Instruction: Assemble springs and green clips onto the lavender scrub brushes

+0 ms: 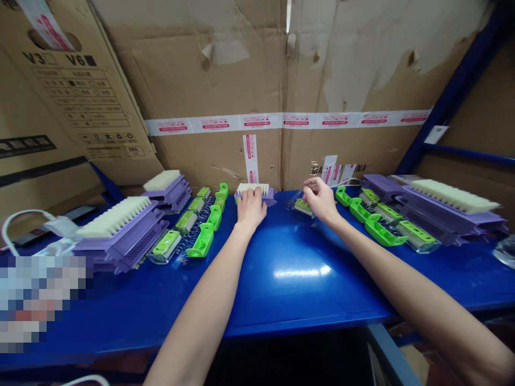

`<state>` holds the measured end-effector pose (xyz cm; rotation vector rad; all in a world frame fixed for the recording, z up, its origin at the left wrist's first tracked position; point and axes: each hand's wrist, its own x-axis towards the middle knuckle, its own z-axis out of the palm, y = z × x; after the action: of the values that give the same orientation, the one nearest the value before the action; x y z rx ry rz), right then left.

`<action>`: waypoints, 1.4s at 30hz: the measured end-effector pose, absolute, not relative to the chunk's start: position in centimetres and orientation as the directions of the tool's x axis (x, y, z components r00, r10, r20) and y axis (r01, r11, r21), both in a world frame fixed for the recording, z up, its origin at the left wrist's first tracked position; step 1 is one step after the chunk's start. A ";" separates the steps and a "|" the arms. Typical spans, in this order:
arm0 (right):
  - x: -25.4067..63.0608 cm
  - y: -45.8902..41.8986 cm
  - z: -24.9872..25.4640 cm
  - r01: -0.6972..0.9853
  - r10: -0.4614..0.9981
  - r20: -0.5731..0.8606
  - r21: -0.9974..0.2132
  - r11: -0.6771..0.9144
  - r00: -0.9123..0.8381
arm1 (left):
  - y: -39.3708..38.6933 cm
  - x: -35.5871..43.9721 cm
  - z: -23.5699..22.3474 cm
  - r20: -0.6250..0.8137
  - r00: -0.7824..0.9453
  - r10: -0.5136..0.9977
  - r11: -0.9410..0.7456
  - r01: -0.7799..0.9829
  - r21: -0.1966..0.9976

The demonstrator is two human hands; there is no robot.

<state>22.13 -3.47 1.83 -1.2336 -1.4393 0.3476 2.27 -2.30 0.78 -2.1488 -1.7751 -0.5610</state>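
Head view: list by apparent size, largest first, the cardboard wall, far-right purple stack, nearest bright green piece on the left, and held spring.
1. Cardboard wall
2. Far-right purple stack
3. Nearest left bright green piece
4. Held spring

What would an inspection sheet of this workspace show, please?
Surface: blue table, glossy.
Job's things: bristled purple block; raised spring; green brackets and green-topped units in rows, both sides; purple stacks outside them.
Clutter: clear object, right edge, unclear what.
Grippers: left hand on the block; right hand, fingers pinching the spring.
Cables: white cable, far left; another, bottom left.
Surroundings: taped cardboard behind; blue post, right.
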 end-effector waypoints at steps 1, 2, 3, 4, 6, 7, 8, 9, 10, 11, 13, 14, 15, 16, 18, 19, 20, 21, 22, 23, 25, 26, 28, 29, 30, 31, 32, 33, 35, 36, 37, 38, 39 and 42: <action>22.3 -3.6 2.0 0.558 0.787 0.583 -0.729 0.396 0.203 | -2.2 2.3 0.7 0.475 0.162 0.865 -0.196 0.980 0.021; 22.5 -3.6 2.1 0.637 0.763 0.615 -0.672 0.377 0.197 | -2.2 2.3 0.6 0.472 0.167 0.865 -0.203 0.979 0.026; 22.7 -3.7 2.3 0.706 0.745 0.640 -0.616 0.351 0.188 | -2.0 2.2 0.5 0.464 0.179 0.867 -0.219 0.975 0.032; 22.8 -3.7 2.4 0.760 0.737 0.652 -0.566 0.319 0.176 | -1.9 2.2 0.3 0.452 0.197 0.870 -0.240 0.970 0.038; 23.1 -3.7 2.6 0.834 0.755 0.640 -0.488 0.256 0.142 | -1.6 2.1 0.0 0.425 0.244 0.872 -0.289 0.956 0.044; 23.2 -3.7 2.6 0.860 0.776 0.619 -0.456 0.229 0.121 | -1.5 2.1 -0.2 0.415 0.263 0.871 -0.308 0.950 0.043; 23.3 -3.7 2.7 0.882 0.800 0.592 -0.425 0.205 0.100 | -1.4 2.1 -0.3 0.408 0.278 0.870 -0.321 0.946 0.041; 23.4 -3.6 2.7 0.901 0.824 0.561 -0.394 0.183 0.078 | -1.3 2.0 -0.4 0.404 0.286 0.869 -0.329 0.944 0.038; 23.4 -3.6 2.7 0.917 0.848 0.527 -0.362 0.165 0.056 | -1.3 2.0 -0.4 0.400 0.289 0.870 -0.331 0.943 0.037; 23.4 -3.6 2.6 0.933 0.870 0.493 -0.327 0.151 0.032 | -1.2 2.0 -0.5 0.397 0.290 0.871 -0.331 0.943 0.037; 23.4 -3.7 2.6 0.959 0.905 0.426 -0.250 0.138 -0.019 | -1.3 2.0 -0.4 0.391 0.290 0.873 -0.330 0.943 0.037; 23.4 -3.7 2.6 0.967 0.917 0.397 -0.215 0.137 -0.041 | -1.3 2.0 -0.4 0.389 0.292 0.874 -0.331 0.943 0.036; 23.4 -3.8 2.7 0.973 0.925 0.376 -0.187 0.136 -0.057 | -1.3 2.0 -0.4 0.388 0.292 0.874 -0.331 0.943 0.036; 23.4 -3.8 2.7 0.977 0.930 0.362 -0.166 0.135 -0.067 | -1.3 2.0 -0.4 0.387 0.293 0.874 -0.332 0.943 0.037; 23.4 -3.8 2.6 0.981 0.932 0.353 -0.140 0.135 -0.077 | -1.3 2.1 -0.4 0.386 0.293 0.875 -0.332 0.942 0.039; 23.3 -3.8 2.6 0.982 0.931 0.355 -0.128 0.137 -0.084 | -1.3 2.1 -0.4 0.386 0.292 0.875 -0.332 0.942 0.040; 23.3 -3.9 2.6 0.983 0.929 0.360 -0.114 0.141 -0.092 | -1.3 2.1 -0.4 0.386 0.292 0.875 -0.333 0.942 0.042; 23.3 -3.9 2.5 0.984 0.926 0.364 -0.097 0.146 -0.101 | -1.3 2.1 -0.4 0.387 0.293 0.874 -0.334 0.942 0.043; 23.2 -3.9 2.5 0.985 0.924 0.366 -0.081 0.150 -0.110 | -1.3 2.1 -0.4 0.388 0.293 0.874 -0.335 0.941 0.044; 23.2 -3.9 2.4 0.986 0.924 0.364 -0.066 0.151 -0.117 | -1.3 2.1 -0.4 0.388 0.294 0.874 -0.337 0.941 0.045; 23.1 -3.9 2.4 0.988 0.929 0.349 -0.039 0.147 -0.125 | -1.4 2.1 -0.4 0.387 0.296 0.873 -0.339 0.940 0.045; 23.1 -3.9 2.3 0.989 0.932 0.340 -0.028 0.146 -0.128 | -1.4 2.1 -0.4 0.388 0.298 0.872 -0.341 0.939 0.045; 23.1 -3.9 2.3 0.989 0.934 0.332 -0.012 0.144 -0.132 | -1.4 2.1 -0.4 0.390 0.301 0.871 -0.344 0.938 0.046; 23.1 -3.9 2.3 0.989 0.932 0.337 -0.011 0.147 -0.135 | -1.4 2.1 -0.4 0.391 0.301 0.870 -0.345 0.937 0.046; 23.1 -3.9 2.3 0.988 0.928 0.347 -0.014 0.151 -0.137 | -1.4 2.1 -0.4 0.392 0.301 0.869 -0.346 0.937 0.047; 23.2 -3.9 2.3 0.987 0.923 0.360 -0.021 0.157 -0.139 | -1.4 2.1 -0.4 0.393 0.302 0.869 -0.347 0.937 0.048; 23.1 -3.9 2.4 0.986 0.917 0.373 -0.030 0.163 -0.140 | -1.4 2.2 -0.5 0.395 0.303 0.867 -0.348 0.936 0.048; 23.1 -3.9 2.4 0.985 0.913 0.383 -0.040 0.170 -0.142 | -1.4 2.2 -0.5 0.398 0.304 0.865 -0.350 0.936 0.046; 23.1 -3.9 2.4 0.982 0.906 0.399 -0.060 0.180 -0.142 | -1.4 2.3 -0.4 0.408 0.312 0.858 -0.357 0.933 0.038; 23.1 -3.9 2.4 0.980 0.903 0.407 -0.072 0.184 -0.139 | -1.5 2.3 -0.4 0.414 0.317 0.853 -0.362 0.932 0.033; 23.1 -3.9 2.4 0.978 0.899 0.416 -0.087 0.188 -0.136 | -1.6 2.4 -0.3 0.420 0.323 0.848 -0.367 0.930 0.026; 23.0 -3.9 2.4 0.976 0.896 0.424 -0.104 0.192 -0.131 | -1.7 2.5 -0.3 0.426 0.329 0.843 -0.372 0.928 0.019; 23.1 -3.9 2.4 0.973 0.893 0.433 -0.123 0.195 -0.124 | -1.7 2.6 -0.2 0.432 0.335 0.837 -0.377 0.926 0.013; 23.2 -3.7 2.2 0.964 0.872 0.479 -0.170 0.202 -0.098 | -2.0 2.8 -0.1 0.449 0.353 0.821 -0.394 0.919 -0.002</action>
<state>23.16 -3.71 2.19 -1.7037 -2.0051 -0.2553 2.85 -1.96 -0.12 -2.3639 -1.5573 -0.5579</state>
